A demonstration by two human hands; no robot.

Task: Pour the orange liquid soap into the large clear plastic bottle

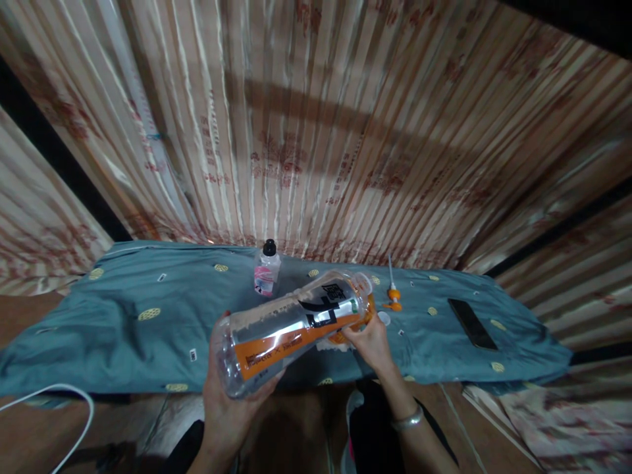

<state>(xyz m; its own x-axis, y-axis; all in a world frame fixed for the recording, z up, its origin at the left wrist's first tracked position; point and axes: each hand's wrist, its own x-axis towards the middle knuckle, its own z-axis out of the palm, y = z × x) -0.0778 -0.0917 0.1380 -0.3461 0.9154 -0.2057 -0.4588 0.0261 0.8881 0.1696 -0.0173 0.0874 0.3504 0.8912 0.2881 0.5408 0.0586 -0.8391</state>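
The blue cloth [148,329] covers a low surface that runs from far left to far right, with a bare stretch of it to the left of the big bottle [291,329] and a narrower stretch to the right. The cloth's near edge hangs just behind the person's knees, and brown floor shows on either side of them. Behind the cloth a striped curtain [316,131] with reddish print closes off the whole back, touching the cloth's far edge.

On the cloth, beyond the big bottle, a small bottle [267,270] with a black cap and pink label stands upright near the curtain. To the right of the big bottle lies a small orange and white tool [393,295], and further right a dark phone [473,323] lies flat, well apart from the hands. A white cable [74,408] loops over the floor at the near left corner of the cloth.

The big bottle is clear plastic with an orange and black label, held on its side above the cloth's near edge, its base toward the person and its neck pointing away to the right. The left hand [232,401] is wrapped under and around the base, fingers closed on it. The right hand [370,342], with a silver bangle [409,419] on the wrist, is pinched at the neck end, fingers together on the bottle's mouth; whether a cap is there cannot be told
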